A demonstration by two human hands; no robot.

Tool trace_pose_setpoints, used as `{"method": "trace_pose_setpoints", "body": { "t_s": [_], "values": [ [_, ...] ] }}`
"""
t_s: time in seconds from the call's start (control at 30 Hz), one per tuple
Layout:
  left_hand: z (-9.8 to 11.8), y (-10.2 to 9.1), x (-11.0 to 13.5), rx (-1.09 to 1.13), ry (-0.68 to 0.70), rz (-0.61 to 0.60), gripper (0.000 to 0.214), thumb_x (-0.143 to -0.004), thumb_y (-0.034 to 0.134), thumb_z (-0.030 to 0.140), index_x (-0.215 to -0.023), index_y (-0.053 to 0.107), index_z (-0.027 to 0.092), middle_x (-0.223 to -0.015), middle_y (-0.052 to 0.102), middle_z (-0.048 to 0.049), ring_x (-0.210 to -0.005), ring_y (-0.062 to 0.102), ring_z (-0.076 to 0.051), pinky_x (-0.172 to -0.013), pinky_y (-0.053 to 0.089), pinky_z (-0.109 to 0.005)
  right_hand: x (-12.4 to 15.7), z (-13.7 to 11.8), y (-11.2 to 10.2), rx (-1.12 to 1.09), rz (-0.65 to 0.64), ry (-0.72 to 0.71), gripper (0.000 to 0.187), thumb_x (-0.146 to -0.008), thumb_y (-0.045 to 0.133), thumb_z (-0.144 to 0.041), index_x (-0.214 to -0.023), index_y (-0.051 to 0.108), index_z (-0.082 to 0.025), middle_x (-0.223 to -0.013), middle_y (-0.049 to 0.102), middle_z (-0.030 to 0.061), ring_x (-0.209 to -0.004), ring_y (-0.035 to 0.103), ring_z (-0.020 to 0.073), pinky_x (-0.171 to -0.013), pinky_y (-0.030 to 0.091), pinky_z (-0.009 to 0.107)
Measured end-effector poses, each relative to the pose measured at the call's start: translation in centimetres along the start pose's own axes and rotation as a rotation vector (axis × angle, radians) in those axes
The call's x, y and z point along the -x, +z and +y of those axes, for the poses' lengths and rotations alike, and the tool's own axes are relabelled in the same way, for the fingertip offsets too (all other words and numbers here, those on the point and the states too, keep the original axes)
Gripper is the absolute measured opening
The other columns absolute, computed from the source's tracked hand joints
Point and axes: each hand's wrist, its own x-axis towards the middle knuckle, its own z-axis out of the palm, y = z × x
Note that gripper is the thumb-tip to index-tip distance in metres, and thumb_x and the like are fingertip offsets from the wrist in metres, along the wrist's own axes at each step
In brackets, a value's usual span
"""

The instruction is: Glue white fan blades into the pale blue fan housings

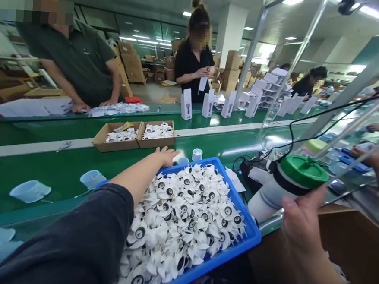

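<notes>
Holding our left hand (pixel 167 157) open by the blue tray (pixel 252 236), we cannot tell if our right hand (pixel 303 217) grips the bottle (pixel 271 199); heaped white impellers (pixel 187 219) look mostly unused.

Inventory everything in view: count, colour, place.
tray: 1, blue, front centre
fans: many, white, in tray
flask: 1, white, green lid, right of tray
small cartons: 2, brown, beyond tray
cups: several, pale blue, along belt
belt: 1, green, across middle
large carton: 1, brown, lower right
upright boxes: several, white, far side
packs: several, silvery, upper left
stacked cartons: many, brown, background
co-workers: several, mostly dark-clad, beyond and right
left hand: 1, bare, tray's far edge
right hand: 1, bare, beside flask
</notes>
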Motion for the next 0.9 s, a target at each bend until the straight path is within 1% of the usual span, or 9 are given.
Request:
{"method": "trace_pose_setpoints", "body": {
  "t_s": [0.1,0.23,0.33,0.43,0.5,0.6,0.73,0.83,0.9],
  "values": [
    [0.2,0.6,-0.7,0.097,0.132,-0.004,0.038,-0.093,0.065,0.045,-0.119,0.066,0.017,-0.13,0.064,-0.0111,-0.122,0.059,-0.027,-0.109,0.041,-0.052,0.1,1.8,-0.1,-0.23,-0.048,0.166,0.062,-0.077,0.08,-0.054,-0.125,0.055,-0.022,-0.112,0.065,0.0125,-0.107,0.064,0.0359,-0.095,0.053,0.054],
    [-0.7,-1.0,2.0,0.285,0.175,0.217,0.056,-0.081,0.071,0.048,-0.124,0.056,0.016,-0.139,0.059,-0.0144,-0.125,0.058,-0.027,-0.108,0.044,-0.043,0.8,3.0,0.6,-0.286,-0.041,0.169,0.071,-0.07,0.088,-0.048,-0.127,0.052,-0.024,-0.123,0.061,0.0133,-0.108,0.064,0.0344,-0.088,0.056,0.049],
    [-1.8,-3.1,7.7,0.449,0.19,0.409,0.069,-0.086,0.057,0.054,-0.139,0.033,0.017,-0.15,0.047,-0.0171,-0.129,0.056,-0.025,-0.104,0.048,-0.039,-0.1,2.3,0.6,-0.382,-0.141,0.213,0.049,-0.074,0.083,-0.049,-0.112,0.063,-0.025,-0.107,0.063,0.0125,-0.089,0.067,0.0323,-0.074,0.059,0.047],
    [-1.5,-4.1,15.9,0.611,0.294,0.343,0.065,-0.083,0.062,0.052,-0.135,0.038,0.022,-0.133,0.062,-0.0134,-0.113,0.066,-0.027,-0.089,0.057,-0.038,-2.7,0.0,0.6,-0.461,-0.162,0.244,0.047,-0.071,0.083,-0.057,-0.105,0.067,-0.029,-0.1,0.059,0.0107,-0.083,0.065,0.0313,-0.072,0.059,0.049],
    [0.0,-3.4,21.1,0.539,0.347,0.219,0.063,-0.08,0.071,0.038,-0.137,0.046,0.03,-0.13,0.065,-0.0087,-0.11,0.068,-0.028,-0.087,0.058,-0.037,-4.5,-2.3,1.1,-0.514,-0.241,0.301,0.062,-0.066,0.083,-0.07,-0.112,0.065,-0.032,-0.101,0.056,0.0099,-0.083,0.064,0.03,-0.075,0.059,0.05],
    [3.8,-0.6,26.2,0.471,0.4,0.275,0.068,-0.078,0.067,0.018,-0.139,0.044,0.037,-0.143,0.056,-0.0031,-0.129,0.058,-0.026,-0.107,0.05,-0.04,-6.4,-6.5,3.5,-0.575,-0.51,0.372,0.076,-0.075,0.062,-0.08,-0.131,0.054,-0.03,-0.108,0.055,0.0116,-0.076,0.061,0.0222,-0.073,0.058,0.045],
    [8.6,3.0,27.1,0.465,0.366,0.345,0.067,-0.072,0.073,0.02,-0.133,0.046,0.028,-0.128,0.065,-0.0061,-0.116,0.064,-0.026,-0.098,0.054,-0.041,-6.2,-11.5,8.5,-0.698,-0.69,0.451,0.074,-0.082,0.043,-0.064,-0.145,0.03,-0.027,-0.128,0.052,0.0115,-0.09,0.064,0.0225,-0.084,0.056,0.05],
    [10.4,3.9,26.1,0.54,0.367,0.364,0.062,-0.07,0.085,0.042,-0.121,0.056,0.021,-0.112,0.07,-0.0074,-0.097,0.068,-0.026,-0.082,0.057,-0.039,-4.8,-13.6,11.3,-0.782,-0.684,0.435,0.06,-0.086,0.042,-0.059,-0.138,0.037,-0.029,-0.114,0.057,0.0062,-0.083,0.065,0.0199,-0.081,0.058,0.044],
    [11.0,3.8,25.6,0.618,0.377,0.359,0.051,-0.07,0.086,0.045,-0.107,0.062,0.021,-0.099,0.071,-0.0035,-0.086,0.068,-0.023,-0.073,0.055,-0.035,-3.9,-14.0,12.1,-0.764,-0.674,0.388,0.052,-0.089,0.043,-0.064,-0.129,0.046,-0.03,-0.107,0.059,0.0043,-0.084,0.065,0.021,-0.077,0.059,0.041]
  ]
}}
